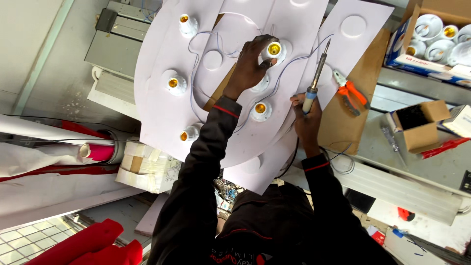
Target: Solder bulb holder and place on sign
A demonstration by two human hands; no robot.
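Wiring work is in hand on a white panel point(162, 113) shaped like a ring, fitted with several white lamp sockets with brass centres. The left hand point(250, 66) reaches out over the panel, its fingers point(267, 61) closed round one lamp socket point(274, 50) near the top of the ring, steadying it. The right hand point(306, 118) has its fingers wrapped tight about the handle of a soldering iron point(316, 78), held upright with the tip pointing away, just beside the gripped socket but not touching it. Thin blue-grey wire point(196, 73) loops across the panel from socket to socket. By my reading, the step is joining wire to this socket; the next move would call for bringing the hot tip onto the socket's terminal while the left hand keeps it from turning, with fingertips kept clear of the tip.

Orange-handled pliers point(351, 93) lie on a brown cardboard sheet point(343, 127) to the right of the iron. Further right, an open carton of spare sockets point(431, 37) and a small open cardboard box point(417, 125) rest on the counter point(387, 103). The loose wire loops near the held socket lie close to the iron's path.
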